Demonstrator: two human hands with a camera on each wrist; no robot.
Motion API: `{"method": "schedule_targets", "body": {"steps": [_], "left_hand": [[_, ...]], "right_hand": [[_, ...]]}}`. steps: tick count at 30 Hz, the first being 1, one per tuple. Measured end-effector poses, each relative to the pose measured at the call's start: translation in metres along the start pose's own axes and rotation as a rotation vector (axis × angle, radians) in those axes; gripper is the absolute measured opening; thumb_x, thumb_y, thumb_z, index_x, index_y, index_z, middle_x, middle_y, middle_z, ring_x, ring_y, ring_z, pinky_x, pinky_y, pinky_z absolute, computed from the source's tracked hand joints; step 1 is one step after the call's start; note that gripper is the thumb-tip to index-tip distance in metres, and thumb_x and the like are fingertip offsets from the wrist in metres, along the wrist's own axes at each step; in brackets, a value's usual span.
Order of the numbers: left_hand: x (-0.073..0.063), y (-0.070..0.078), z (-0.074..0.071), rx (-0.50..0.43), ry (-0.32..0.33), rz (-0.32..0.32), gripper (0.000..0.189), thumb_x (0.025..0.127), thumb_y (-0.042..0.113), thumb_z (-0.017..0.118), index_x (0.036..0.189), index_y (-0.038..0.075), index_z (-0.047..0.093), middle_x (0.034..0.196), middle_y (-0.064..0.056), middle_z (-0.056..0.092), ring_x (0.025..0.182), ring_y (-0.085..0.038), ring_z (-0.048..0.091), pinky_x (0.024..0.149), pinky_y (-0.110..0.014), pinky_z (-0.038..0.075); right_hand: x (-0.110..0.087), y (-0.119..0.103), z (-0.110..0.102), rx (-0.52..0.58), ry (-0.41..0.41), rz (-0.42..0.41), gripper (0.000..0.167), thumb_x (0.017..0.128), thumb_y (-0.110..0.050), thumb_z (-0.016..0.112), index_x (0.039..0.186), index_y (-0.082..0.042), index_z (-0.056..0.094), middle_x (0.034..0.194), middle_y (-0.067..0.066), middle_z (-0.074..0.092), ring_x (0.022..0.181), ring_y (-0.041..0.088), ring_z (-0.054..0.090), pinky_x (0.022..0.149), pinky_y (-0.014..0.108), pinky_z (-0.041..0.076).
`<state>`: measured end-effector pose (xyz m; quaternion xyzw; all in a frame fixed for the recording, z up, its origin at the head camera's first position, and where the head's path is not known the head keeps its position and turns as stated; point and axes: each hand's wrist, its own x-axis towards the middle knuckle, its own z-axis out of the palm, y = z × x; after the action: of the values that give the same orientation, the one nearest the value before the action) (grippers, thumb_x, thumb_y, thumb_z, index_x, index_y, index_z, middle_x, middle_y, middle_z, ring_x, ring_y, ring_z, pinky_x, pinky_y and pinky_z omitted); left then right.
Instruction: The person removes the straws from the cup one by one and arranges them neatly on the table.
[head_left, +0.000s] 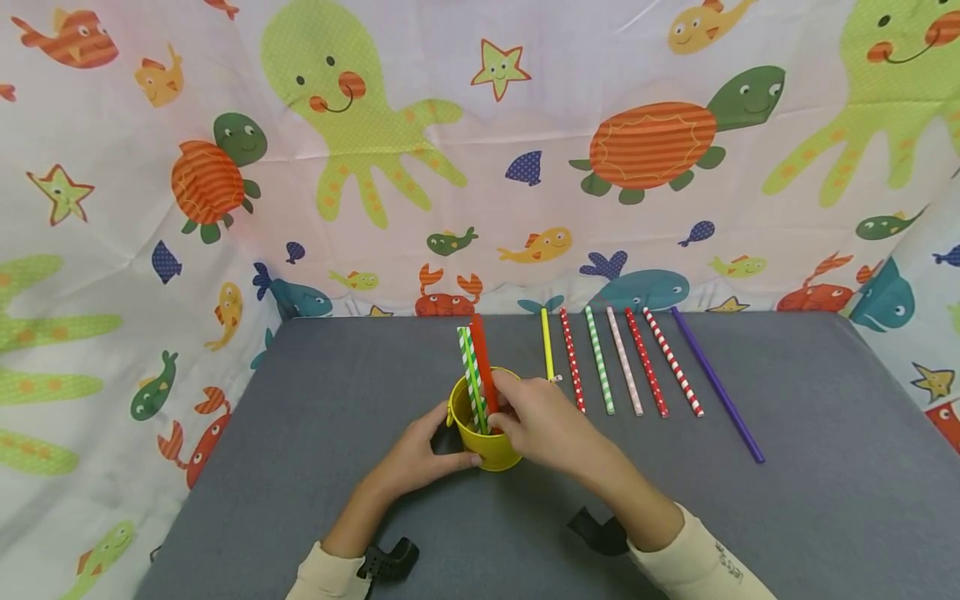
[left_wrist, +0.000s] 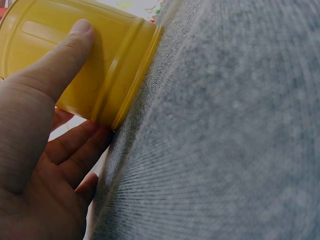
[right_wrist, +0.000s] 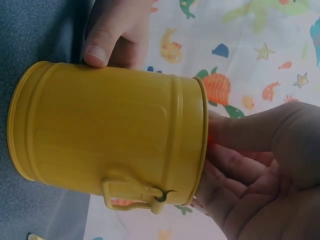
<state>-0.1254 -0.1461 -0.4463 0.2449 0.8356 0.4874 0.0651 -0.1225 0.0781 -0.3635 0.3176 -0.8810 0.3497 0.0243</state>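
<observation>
Red straw [head_left: 484, 358] stands in the bucket [head_left: 501, 452], pinched by the right hand [head_left: 551, 421]; the left hand [head_left: 416, 457] grips the bucket's side. Green straws [head_left: 473, 379] share the bucket; other straws [head_left: 624, 361] lie right of it.

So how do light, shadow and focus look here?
Head: bright, straws fairly clear; left wrist: nearby tabletop soft and grainy, pale sheen on the bucket; right wrist: bucket's facing side dim, tabletop darkly shaded at upper left.

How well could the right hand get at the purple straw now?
Probably yes: the purple straw lies uncovered at the far right, though the right hand must first release the plain red straw it holds.
</observation>
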Motion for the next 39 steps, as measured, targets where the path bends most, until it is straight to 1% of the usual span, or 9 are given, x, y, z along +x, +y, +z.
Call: {"method": "schedule_targets", "body": {"steps": [3,9,13,19,24,27,31,34,39], "left_hand": [[0.0,0.001,0.0,-0.003,-0.004,-0.003,0.084,0.081,0.017,0.087,0.151,0.005,0.041,0.147,-0.008,0.05,0.136,-0.022,0.044,0.113,-0.048,0.034],[0.0,0.003,0.0,-0.005,-0.007,-0.025,0.086,0.081,0.019,0.087,0.152,0.005,0.04,0.148,-0.008,0.049,0.137,-0.022,0.043,0.114,-0.047,0.032],[0.0,0.003,0.0,-0.01,-0.002,-0.033,0.087,0.081,0.019,0.087,0.152,0.005,0.04,0.148,-0.009,0.049,0.137,-0.023,0.043,0.114,-0.048,0.032],[0.0,0.003,0.0,-0.014,0.0,-0.04,0.086,0.08,0.019,0.088,0.151,0.004,0.041,0.148,-0.009,0.05,0.137,-0.024,0.043,0.115,-0.048,0.031],[0.0,0.003,0.0,-0.006,-0.001,-0.037,0.085,0.079,0.017,0.088,0.15,0.004,0.042,0.147,-0.009,0.05,0.137,-0.024,0.043,0.114,-0.047,0.032],[0.001,-0.012,0.003,0.0,0.003,-0.042,0.088,0.079,0.018,0.088,0.151,0.006,0.041,0.149,-0.008,0.049,0.138,-0.024,0.042,0.115,-0.048,0.031],[0.005,-0.039,0.009,0.004,0.005,-0.044,0.092,0.078,0.023,0.09,0.154,0.013,0.039,0.151,-0.004,0.047,0.139,-0.022,0.04,0.115,-0.048,0.03],[0.005,-0.043,0.009,-0.002,0.001,-0.039,0.092,0.078,0.029,0.09,0.154,0.018,0.039,0.15,0.0,0.047,0.139,-0.019,0.04,0.115,-0.047,0.031],[0.005,-0.042,0.009,-0.003,-0.001,-0.013,0.091,0.079,0.037,0.088,0.154,0.021,0.039,0.151,0.003,0.046,0.14,-0.018,0.04,0.115,-0.048,0.031]], "right_hand": [[-0.002,-0.001,-0.002,0.054,0.026,0.008,0.033,0.088,-0.002,0.076,0.113,-0.001,0.054,0.095,0.007,0.069,0.076,0.014,0.064,0.067,0.026,0.057],[-0.006,-0.006,-0.01,0.183,0.101,0.012,0.033,0.092,0.001,0.07,0.116,-0.003,0.049,0.094,0.006,0.065,0.074,0.017,0.061,0.062,0.026,0.055],[-0.01,-0.012,-0.02,0.261,0.161,-0.007,0.04,0.094,0.004,0.066,0.128,-0.004,0.045,0.1,0.009,0.065,0.078,0.015,0.064,0.071,0.027,0.058],[-0.016,-0.015,-0.038,0.314,0.35,-0.111,0.05,0.095,0.008,0.062,0.139,-0.001,0.041,0.102,0.007,0.064,0.088,0.017,0.067,0.079,0.031,0.059],[-0.024,-0.01,-0.057,0.337,0.51,-0.136,0.051,0.095,0.01,0.061,0.143,-0.001,0.044,0.1,0.005,0.065,0.089,0.019,0.066,0.078,0.029,0.058],[-0.029,-0.004,-0.07,0.299,0.589,-0.135,0.053,0.094,0.011,0.061,0.144,-0.001,0.046,0.098,0.008,0.066,0.084,0.02,0.065,0.077,0.025,0.057],[-0.037,0.009,-0.085,0.195,0.684,-0.092,0.054,0.091,0.012,0.066,0.141,0.0,0.049,0.093,0.011,0.069,0.078,0.013,0.064,0.075,0.018,0.055],[-0.045,0.021,-0.095,0.122,0.749,-0.041,0.05,0.087,0.011,0.071,0.133,0.002,0.055,0.09,0.013,0.07,0.076,0.006,0.064,0.073,0.013,0.052],[-0.061,0.046,-0.108,0.006,0.839,0.041,0.03,0.085,0.009,0.075,0.114,0.005,0.066,0.094,0.012,0.069,0.078,0.001,0.061,0.074,0.009,0.049]]}}
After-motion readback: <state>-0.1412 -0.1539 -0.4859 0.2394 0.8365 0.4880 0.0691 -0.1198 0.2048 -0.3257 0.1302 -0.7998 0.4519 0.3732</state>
